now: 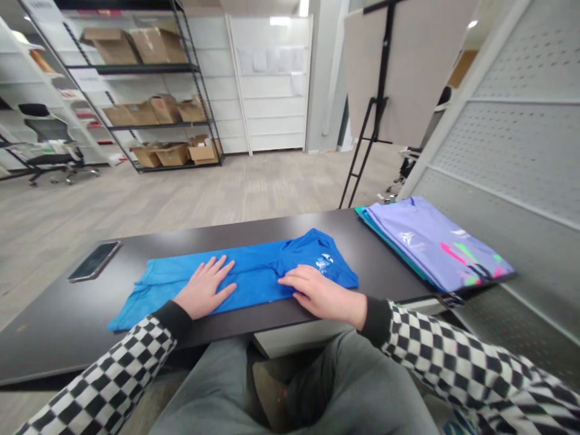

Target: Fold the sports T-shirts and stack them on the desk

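A blue T-shirt (pixel 254 258) lies across the dark table, folded lengthwise into a long strip. Its collar end, with a small white print, is to the right, and the lighter blue hem is to the left. My left hand (pixel 206 289) rests flat on the middle of the shirt, fingers spread. Near the collar end, my right hand (pixel 319 293) lies palm down on the fabric with its fingers stretched to the left and slightly bent. Neither hand grasps the cloth.
A stack of folded shirts with a lavender shirt (pixel 421 241) on top sits at the table's right end. A phone (pixel 95 261) lies at the left of the table (pixel 58 329). Beside the stack rises a perforated panel (pixel 521 145). An easel (pixel 376 115) stands behind the table.
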### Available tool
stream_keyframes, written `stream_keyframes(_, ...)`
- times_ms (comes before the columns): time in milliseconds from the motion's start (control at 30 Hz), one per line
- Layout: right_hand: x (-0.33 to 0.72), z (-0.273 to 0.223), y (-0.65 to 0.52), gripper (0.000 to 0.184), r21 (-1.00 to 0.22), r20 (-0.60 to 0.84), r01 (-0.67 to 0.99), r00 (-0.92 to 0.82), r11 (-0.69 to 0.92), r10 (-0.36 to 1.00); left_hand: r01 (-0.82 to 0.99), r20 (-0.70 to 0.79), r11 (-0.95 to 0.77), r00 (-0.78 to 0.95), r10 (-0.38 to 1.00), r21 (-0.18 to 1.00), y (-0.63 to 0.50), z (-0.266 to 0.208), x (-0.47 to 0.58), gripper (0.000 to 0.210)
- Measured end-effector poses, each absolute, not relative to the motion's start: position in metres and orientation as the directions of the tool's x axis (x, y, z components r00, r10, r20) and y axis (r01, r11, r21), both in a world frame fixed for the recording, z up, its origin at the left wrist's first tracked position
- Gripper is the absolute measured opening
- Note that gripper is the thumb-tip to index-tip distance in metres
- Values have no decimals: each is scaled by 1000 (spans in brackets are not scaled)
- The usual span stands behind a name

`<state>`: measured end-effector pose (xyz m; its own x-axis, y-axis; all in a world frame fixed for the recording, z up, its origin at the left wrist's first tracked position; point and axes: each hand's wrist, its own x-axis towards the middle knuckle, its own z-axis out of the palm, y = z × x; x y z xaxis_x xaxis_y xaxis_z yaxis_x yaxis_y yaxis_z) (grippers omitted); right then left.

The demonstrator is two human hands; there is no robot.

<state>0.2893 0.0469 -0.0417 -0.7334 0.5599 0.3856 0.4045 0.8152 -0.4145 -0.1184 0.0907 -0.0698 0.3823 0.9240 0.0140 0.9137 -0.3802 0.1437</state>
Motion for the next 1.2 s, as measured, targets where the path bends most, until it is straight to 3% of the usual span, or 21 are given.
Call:
stream_keyframes(167, 288, -31, 27, 39, -384, 353, 257, -847, 887, 398, 928, 4, -350, 352, 936, 126, 84, -60, -121, 84)
stream_keyframes(233, 293, -31, 23, 39, -423, 375, 291, -806, 858, 458, 910, 49, -389, 386, 921, 141, 84, -51, -114, 78)
stream_keyframes(300, 300, -35, 20, 41, -440, 374, 440, -703, 783, 605, 873, 56, -460, 457, 888, 163, 85, -45, -103, 73)
stream_keyframes(433, 315, -53, 17, 65, -347, 179, 728, -568, 591, 804, 862, -56, -490, 500, 864, 132, 86, -51, -80, 75)
stream_keyframes(533, 325, -60, 22, 80, -320, 59, 740, -608, 592, 791, 882, -30, -460, 465, 885, 101, 84, -63, -69, 77)
stream_keyframes(700, 362, -45, 66, 89, -379, -44, 667, -706, 642, 707, 888, 99, -414, 402, 910, 203, 73, -59, -89, 71)
stream_keyframes(933, 421, -34, 105, 72, -381, -72, 728, -637, 569, 767, 966, 141, -75, 40, 989, 246, 16, -58, -205, 64)
stream_keyframes(1033, 428, -38, 96, 67, -367, -68, 749, -613, 551, 788, 959, 226, 42, -108, 968, 281, -34, -65, -238, 60)
stream_keyframes(1133, 421, -39, 95, 65, -297, 45, 785, -557, 543, 829, 886, 375, 151, -333, 865, 438, -89, -68, -234, 50)
stream_keyframes(1200, 401, -33, 102, 61, -265, 149, 772, -560, 578, 815, 729, 345, 260, -566, 749, 633, -118, -71, -211, 48)
